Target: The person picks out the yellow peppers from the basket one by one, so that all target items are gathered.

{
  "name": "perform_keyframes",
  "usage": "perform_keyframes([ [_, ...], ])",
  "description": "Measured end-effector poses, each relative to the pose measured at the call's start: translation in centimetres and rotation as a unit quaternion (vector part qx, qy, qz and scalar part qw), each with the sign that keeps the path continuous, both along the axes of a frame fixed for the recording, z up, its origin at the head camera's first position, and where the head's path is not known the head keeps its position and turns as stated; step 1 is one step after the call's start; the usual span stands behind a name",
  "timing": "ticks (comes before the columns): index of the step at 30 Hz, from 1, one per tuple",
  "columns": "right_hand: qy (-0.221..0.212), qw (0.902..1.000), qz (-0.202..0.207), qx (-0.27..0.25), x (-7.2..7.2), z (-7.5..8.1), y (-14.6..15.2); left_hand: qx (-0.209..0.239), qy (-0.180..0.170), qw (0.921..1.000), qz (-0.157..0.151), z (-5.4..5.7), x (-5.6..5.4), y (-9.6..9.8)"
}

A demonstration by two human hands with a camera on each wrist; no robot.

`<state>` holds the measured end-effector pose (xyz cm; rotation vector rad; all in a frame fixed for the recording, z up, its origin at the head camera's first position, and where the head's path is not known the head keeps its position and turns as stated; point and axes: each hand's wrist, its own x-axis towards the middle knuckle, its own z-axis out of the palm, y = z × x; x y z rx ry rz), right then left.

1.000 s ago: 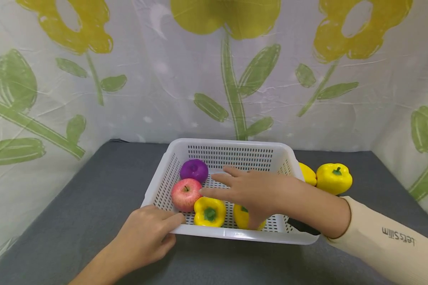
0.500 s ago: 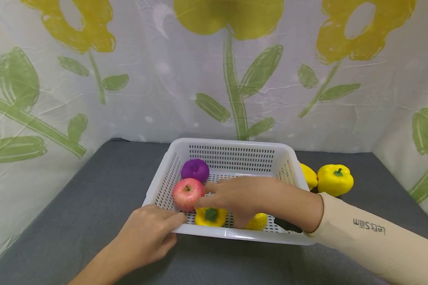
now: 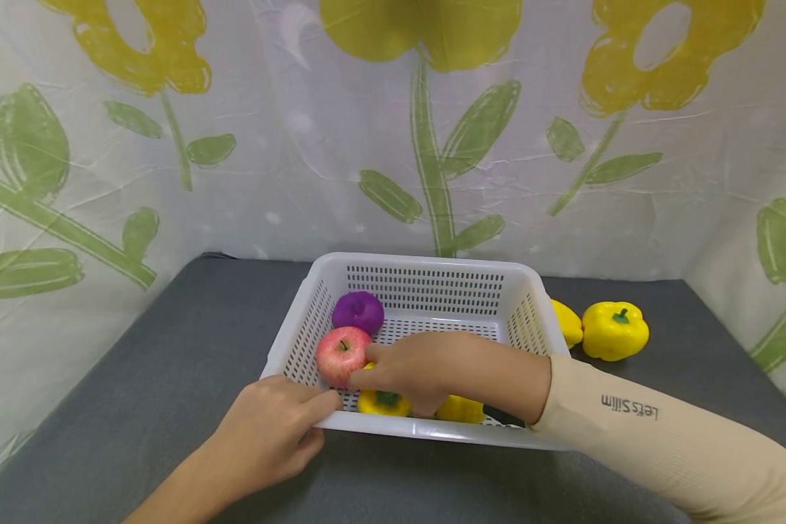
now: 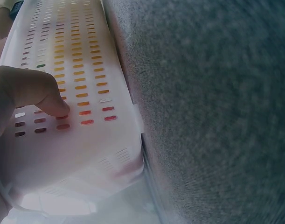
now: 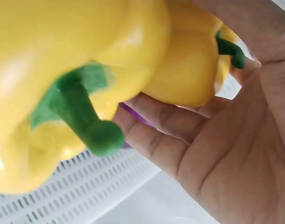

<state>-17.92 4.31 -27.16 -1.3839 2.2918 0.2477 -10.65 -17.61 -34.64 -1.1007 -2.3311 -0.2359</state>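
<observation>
In the head view my left hand (image 3: pixel 282 422) grips the front left corner of a white perforated plastic basket (image 3: pixel 432 431). The left wrist view shows its thumb (image 4: pixel 35 88) pressed to the basket's outer wall. My right hand (image 3: pixel 415 371) reaches down inside, fingers and thumb around a yellow bell pepper (image 3: pixel 380 405) beside a red apple (image 3: pixel 340 356). In the right wrist view this held pepper (image 5: pixel 189 65) sits between thumb and fingers. Closer to that camera is a second yellow pepper (image 5: pixel 109 28) with a green stem. Behind the apple lies a purple round vegetable (image 3: pixel 359 313).
Outside the basket's right side, another yellow bell pepper (image 3: pixel 616 331) rests on the dark grey tabletop (image 3: pixel 190 342). Next to it, a yellow item (image 3: pixel 566 322) is partly hidden by the basket wall. A flower-patterned curtain (image 3: pixel 288 167) hangs behind the table.
My right hand has moved left and lower in the basket, from spread fingers to closing around the left pepper beside the apple. The left hand keeps its grip on the basket.
</observation>
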Motion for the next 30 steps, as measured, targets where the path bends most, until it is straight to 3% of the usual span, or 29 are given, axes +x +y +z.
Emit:
perform_keyframes([
  [15, -0.016, 0.9997, -0.008, -0.014, -0.7, -1.3, -0.1, -0.001, 0.0, 1.0, 0.0, 0.0, 0.0, 0.0],
  [30, -0.023, 0.9994, 0.007, -0.025, -0.8, -1.1, 0.4, 0.001, 0.005, 1.0, -0.007, 0.0, -0.1, -0.1],
])
